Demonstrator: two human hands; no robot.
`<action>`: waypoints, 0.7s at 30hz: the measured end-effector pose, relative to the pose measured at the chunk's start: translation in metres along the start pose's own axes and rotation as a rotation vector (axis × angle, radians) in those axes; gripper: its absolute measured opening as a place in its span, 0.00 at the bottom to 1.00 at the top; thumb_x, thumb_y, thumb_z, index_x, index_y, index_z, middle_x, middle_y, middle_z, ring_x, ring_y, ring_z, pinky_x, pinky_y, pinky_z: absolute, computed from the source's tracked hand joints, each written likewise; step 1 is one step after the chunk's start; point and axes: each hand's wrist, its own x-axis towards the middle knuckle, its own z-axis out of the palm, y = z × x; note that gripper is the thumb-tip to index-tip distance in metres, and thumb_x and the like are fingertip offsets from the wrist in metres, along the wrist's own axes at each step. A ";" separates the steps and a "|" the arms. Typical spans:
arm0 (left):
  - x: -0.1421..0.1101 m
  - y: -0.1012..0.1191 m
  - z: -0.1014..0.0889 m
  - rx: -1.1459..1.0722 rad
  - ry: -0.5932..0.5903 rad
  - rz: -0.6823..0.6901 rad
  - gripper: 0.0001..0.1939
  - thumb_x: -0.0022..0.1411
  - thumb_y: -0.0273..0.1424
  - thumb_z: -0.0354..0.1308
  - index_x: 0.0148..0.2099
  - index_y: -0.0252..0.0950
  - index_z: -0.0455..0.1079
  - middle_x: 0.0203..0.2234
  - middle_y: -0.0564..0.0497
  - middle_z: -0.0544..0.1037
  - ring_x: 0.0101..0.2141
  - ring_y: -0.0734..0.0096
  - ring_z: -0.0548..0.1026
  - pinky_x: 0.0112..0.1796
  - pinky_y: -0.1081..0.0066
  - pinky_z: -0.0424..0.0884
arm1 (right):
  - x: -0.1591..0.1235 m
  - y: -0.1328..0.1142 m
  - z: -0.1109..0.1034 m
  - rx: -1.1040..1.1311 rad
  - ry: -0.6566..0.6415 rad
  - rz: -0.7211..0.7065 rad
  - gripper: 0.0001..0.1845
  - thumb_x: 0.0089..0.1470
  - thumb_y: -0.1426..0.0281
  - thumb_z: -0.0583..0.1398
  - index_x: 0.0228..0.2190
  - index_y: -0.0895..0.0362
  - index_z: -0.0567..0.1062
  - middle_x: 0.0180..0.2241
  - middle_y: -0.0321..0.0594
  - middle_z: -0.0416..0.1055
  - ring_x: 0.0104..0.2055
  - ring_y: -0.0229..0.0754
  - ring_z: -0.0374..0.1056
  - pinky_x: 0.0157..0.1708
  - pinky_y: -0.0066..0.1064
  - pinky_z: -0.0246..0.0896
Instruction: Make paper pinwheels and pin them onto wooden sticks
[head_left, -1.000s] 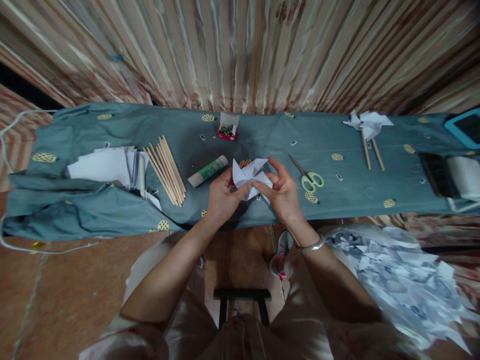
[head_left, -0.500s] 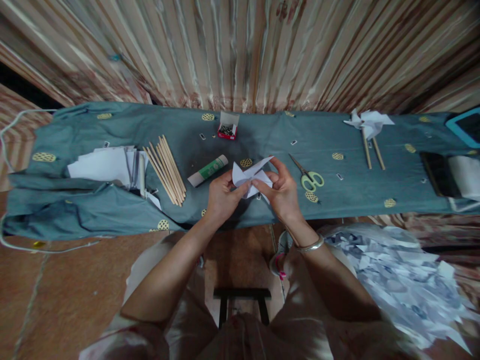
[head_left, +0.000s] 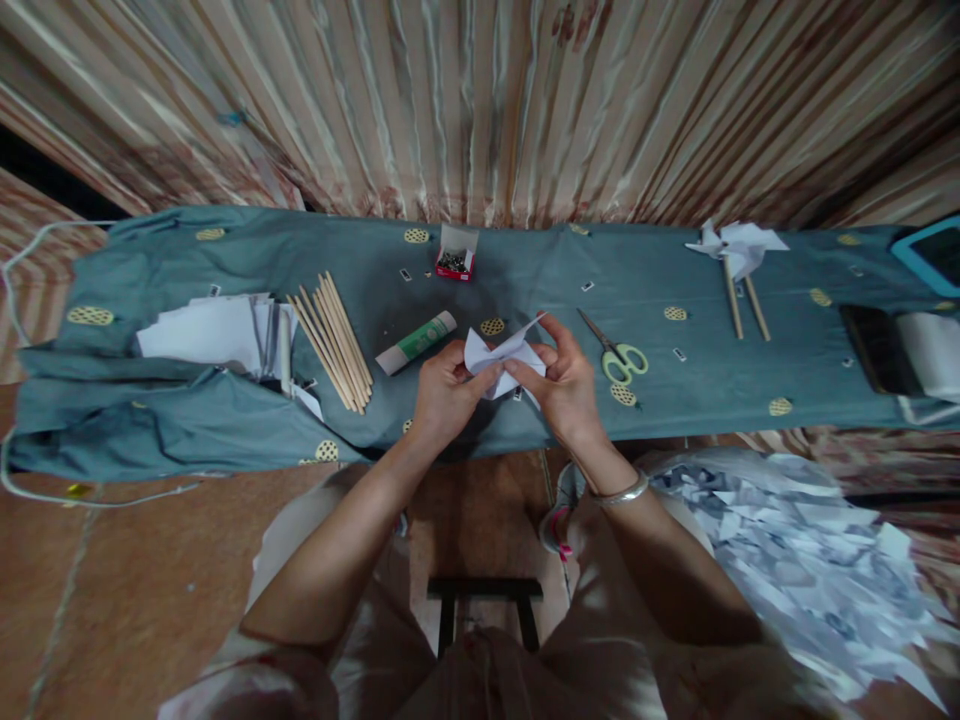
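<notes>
A white paper pinwheel (head_left: 517, 350) with folded blades is held above the front of the cloth-covered table. My left hand (head_left: 451, 393) grips its left side, thumb pressed near the middle. On the other side my right hand (head_left: 564, 385) pinches it, its thumb meeting the left one at the centre and a finger behind the upper blade. The undersides of the fingers are hidden by the paper. Left of my hands lies a green and white glue stick (head_left: 417, 342). Scissors (head_left: 619, 352) with pale green handles rest to the right.
Wooden sticks (head_left: 331, 342) and a stack of white paper (head_left: 206, 335) lie at left. A small red box of metal pins (head_left: 455, 254) stands open at the back. Pinwheels on sticks (head_left: 739, 250) lie at right, near a dark phone-like object (head_left: 879, 348). Paper scraps (head_left: 817, 550) fill a bag below.
Hardly anything differs. The pinwheel's blades have shifted slightly between my fingers, while both hands stay in place.
</notes>
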 end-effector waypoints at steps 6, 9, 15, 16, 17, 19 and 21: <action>0.000 0.000 0.000 0.002 -0.004 -0.014 0.12 0.47 0.36 0.66 0.32 0.34 0.74 0.25 0.53 0.77 0.26 0.72 0.72 0.29 0.72 0.70 | 0.000 0.000 0.000 -0.004 -0.011 0.000 0.42 0.41 0.60 0.71 0.56 0.50 0.62 0.32 0.32 0.77 0.34 0.44 0.75 0.37 0.38 0.73; 0.000 -0.001 0.000 -0.006 -0.005 -0.018 0.12 0.47 0.36 0.66 0.32 0.34 0.74 0.24 0.54 0.76 0.26 0.72 0.72 0.29 0.73 0.68 | -0.001 -0.001 0.000 0.001 -0.005 0.009 0.42 0.41 0.61 0.71 0.56 0.50 0.62 0.32 0.32 0.77 0.33 0.44 0.75 0.37 0.38 0.73; 0.001 -0.003 -0.001 0.014 0.000 -0.018 0.13 0.47 0.38 0.67 0.32 0.34 0.74 0.23 0.54 0.76 0.25 0.73 0.71 0.28 0.73 0.67 | -0.001 -0.002 0.000 -0.005 -0.004 0.012 0.42 0.41 0.61 0.71 0.56 0.51 0.62 0.31 0.32 0.77 0.32 0.44 0.75 0.36 0.38 0.73; 0.001 -0.003 -0.001 0.018 -0.004 -0.022 0.13 0.47 0.38 0.67 0.32 0.34 0.74 0.23 0.54 0.76 0.25 0.72 0.70 0.28 0.73 0.67 | -0.001 -0.002 0.000 -0.008 -0.006 0.012 0.42 0.42 0.60 0.71 0.56 0.51 0.62 0.31 0.32 0.77 0.32 0.44 0.75 0.36 0.38 0.73; 0.001 -0.003 -0.001 0.018 -0.007 -0.026 0.13 0.47 0.38 0.66 0.32 0.34 0.74 0.23 0.54 0.76 0.25 0.72 0.70 0.28 0.73 0.67 | -0.001 -0.001 0.000 -0.010 -0.008 0.012 0.41 0.42 0.60 0.71 0.56 0.51 0.62 0.31 0.32 0.77 0.32 0.44 0.75 0.36 0.38 0.73; 0.001 -0.003 -0.001 0.013 -0.016 -0.036 0.13 0.48 0.38 0.66 0.32 0.34 0.74 0.23 0.54 0.75 0.25 0.72 0.70 0.28 0.72 0.67 | 0.000 -0.001 -0.001 -0.012 -0.012 0.009 0.40 0.42 0.60 0.71 0.55 0.51 0.63 0.31 0.32 0.77 0.32 0.43 0.75 0.36 0.37 0.73; 0.001 -0.002 -0.001 0.005 -0.023 -0.047 0.12 0.48 0.37 0.66 0.32 0.34 0.74 0.24 0.54 0.75 0.25 0.72 0.71 0.29 0.72 0.67 | 0.000 -0.001 -0.001 -0.014 -0.016 0.003 0.39 0.42 0.61 0.71 0.54 0.51 0.63 0.31 0.32 0.77 0.32 0.43 0.75 0.35 0.36 0.72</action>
